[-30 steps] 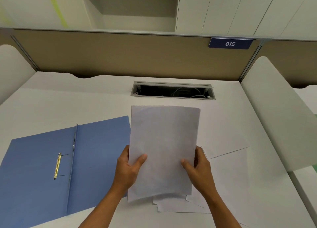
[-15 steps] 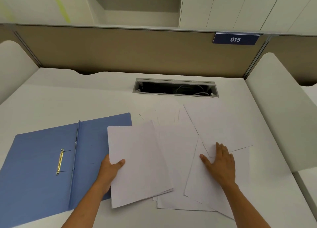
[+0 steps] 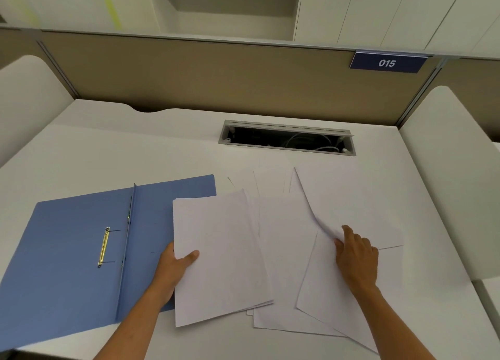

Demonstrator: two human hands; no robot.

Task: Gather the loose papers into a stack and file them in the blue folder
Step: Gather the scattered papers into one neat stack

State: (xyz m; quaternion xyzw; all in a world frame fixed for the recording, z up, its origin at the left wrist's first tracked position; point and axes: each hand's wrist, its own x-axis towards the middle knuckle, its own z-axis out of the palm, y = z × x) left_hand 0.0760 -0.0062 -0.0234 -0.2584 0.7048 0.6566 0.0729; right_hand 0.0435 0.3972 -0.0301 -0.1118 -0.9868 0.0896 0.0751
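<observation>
On the white desk [image 3: 135,143], the gathered stack of papers [image 3: 219,251] lay with its long axis running away from the person, its left edge overlapping the right leaf of the open blue folder [image 3: 70,251]. The left hand [image 3: 173,267] pinched that stack at its left edge, thumb on top and fingers hidden beneath. To the right, the loose sheets [image 3: 286,251] fanned out unevenly, touching and overlapping one another. The right hand [image 3: 357,259], the nearer one to them, had its fingers curled at the lifted edge of the top right sheet [image 3: 349,202], apparently pinching it. That sheet lay just right of the stack, so it likely needed drawing leftward. A cable hatch [image 3: 286,140] sat farther back.
</observation>
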